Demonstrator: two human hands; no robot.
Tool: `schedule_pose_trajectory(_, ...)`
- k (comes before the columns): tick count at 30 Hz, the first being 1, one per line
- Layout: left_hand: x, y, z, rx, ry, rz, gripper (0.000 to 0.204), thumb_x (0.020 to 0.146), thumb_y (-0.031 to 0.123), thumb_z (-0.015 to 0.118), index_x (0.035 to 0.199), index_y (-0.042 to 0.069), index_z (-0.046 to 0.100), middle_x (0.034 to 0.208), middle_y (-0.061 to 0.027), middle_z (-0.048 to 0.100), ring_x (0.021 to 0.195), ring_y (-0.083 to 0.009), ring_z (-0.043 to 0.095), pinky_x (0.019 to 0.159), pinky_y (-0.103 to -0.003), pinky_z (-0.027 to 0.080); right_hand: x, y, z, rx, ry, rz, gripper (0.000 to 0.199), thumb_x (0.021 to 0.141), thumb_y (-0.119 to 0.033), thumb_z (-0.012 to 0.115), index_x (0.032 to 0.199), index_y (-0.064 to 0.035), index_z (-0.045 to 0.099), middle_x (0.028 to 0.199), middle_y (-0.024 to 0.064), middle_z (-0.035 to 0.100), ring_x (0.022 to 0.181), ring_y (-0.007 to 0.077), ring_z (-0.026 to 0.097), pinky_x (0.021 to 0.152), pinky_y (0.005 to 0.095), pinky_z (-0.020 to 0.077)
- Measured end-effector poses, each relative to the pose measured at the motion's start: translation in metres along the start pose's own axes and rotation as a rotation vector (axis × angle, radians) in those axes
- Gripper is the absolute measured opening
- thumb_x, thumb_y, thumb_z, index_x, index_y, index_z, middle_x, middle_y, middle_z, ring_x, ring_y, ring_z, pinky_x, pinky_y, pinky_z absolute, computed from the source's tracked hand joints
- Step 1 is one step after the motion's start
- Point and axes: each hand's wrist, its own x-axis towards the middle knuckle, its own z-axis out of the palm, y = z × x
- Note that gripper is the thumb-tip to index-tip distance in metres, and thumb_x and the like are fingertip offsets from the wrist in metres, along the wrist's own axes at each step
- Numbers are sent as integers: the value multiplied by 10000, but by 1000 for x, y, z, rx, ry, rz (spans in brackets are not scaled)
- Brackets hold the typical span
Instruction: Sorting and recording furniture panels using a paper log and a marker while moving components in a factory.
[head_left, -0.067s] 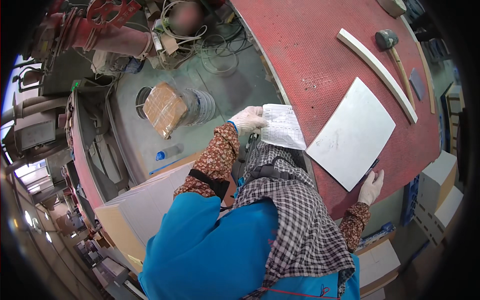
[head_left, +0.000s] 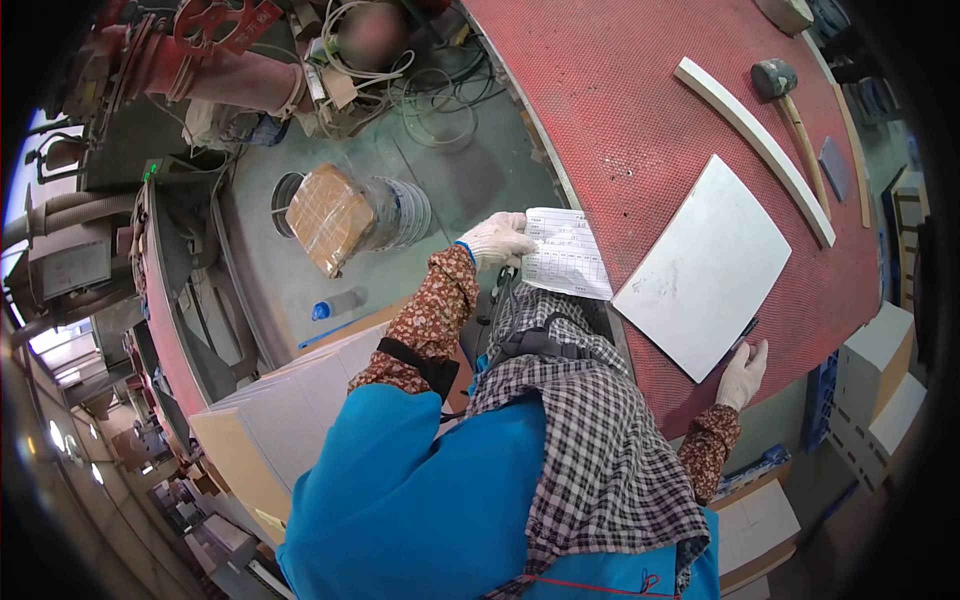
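A flat white four-sided panel lies on a red textured tabletop, long axis slanting up-right. Just beside its lower-right edge is the nearer, white-gloved right hand, grip unclear; left of the panel, the white-gloved left hand pinches a white paper form.

White panel, red tabletop (black-and-white checked cloth)
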Motion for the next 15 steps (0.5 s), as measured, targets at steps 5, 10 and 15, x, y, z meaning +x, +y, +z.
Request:
schedule_pose_trajectory(5, -5, 6, 1, 13, 3, -11, 470, 858, 126, 667, 1302, -3, 579, 1182, -63, 679, 994, -143, 657, 828, -286, 549, -1, 0, 0, -5, 4, 2, 563, 976, -295, 576, 1435, 8, 454, 1271, 179, 584, 1145, 295, 596, 985, 380, 457)
schedule_pose_trajectory(10, -7, 6, 2, -7, 23, -3, 477, 818, 111, 677, 1268, -25, 596, 1126, -67, 689, 955, -141, 647, 796, -273, 537, 0, 2, 0, -12, 0, -7, 562, 976, -298, 572, 1434, 6, 456, 1258, 176, 586, 1135, 298, 592, 983, 386, 454)
schedule_pose_trajectory(15, -4, 2, 1, 16, 35, 3, 486, 794, 117, 689, 1248, -37, 607, 1095, -82, 691, 930, -154, 638, 788, -281, 534, 1, 6, 3, 5, 5, -8, 564, 975, -297, 572, 1434, 9, 455, 1257, 175, 584, 1133, 298, 592, 982, 386, 453)
